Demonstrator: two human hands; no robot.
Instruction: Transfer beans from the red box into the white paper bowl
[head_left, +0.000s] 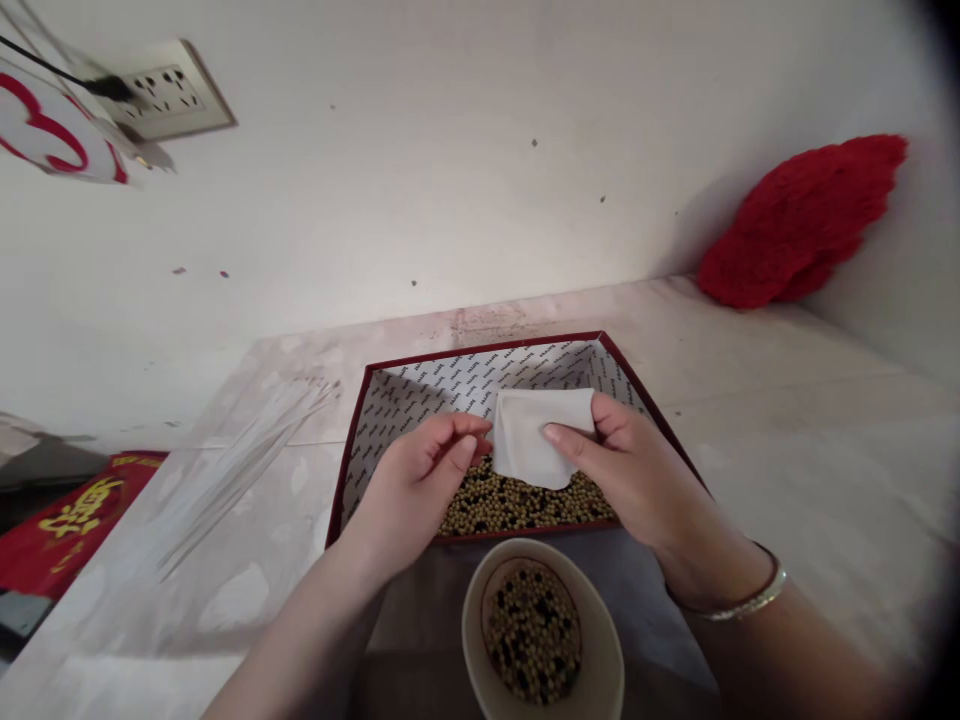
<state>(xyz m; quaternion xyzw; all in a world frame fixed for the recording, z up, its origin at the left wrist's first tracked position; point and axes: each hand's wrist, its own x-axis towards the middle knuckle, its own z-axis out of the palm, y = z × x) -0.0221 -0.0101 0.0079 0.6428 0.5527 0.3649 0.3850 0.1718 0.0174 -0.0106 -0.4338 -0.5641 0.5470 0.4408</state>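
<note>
My right hand (619,450) grips a small white cloth (536,430) between thumb and fingers at its right side. The cloth looks doubled like a flat pouch; whether it has an opening I cannot tell. Beside its left edge, my left hand (431,475) is loosely curled, with no object visible in its fingers. Both hands are over a dark red box (484,352) lined with white printed paper. Mixed yellowish and black beans or beads (517,505) cover its bottom. Nearer me is a pale oval cup (613,650), holding more of the same grains.
Thin pale strips (247,480) lie on the light tabletop (780,430) at left. A red fluffy object (806,225) rests against the wall at back right. Red packaging with yellow lettering (67,520) sits at the left edge. A wall socket (172,95) holds a black plug.
</note>
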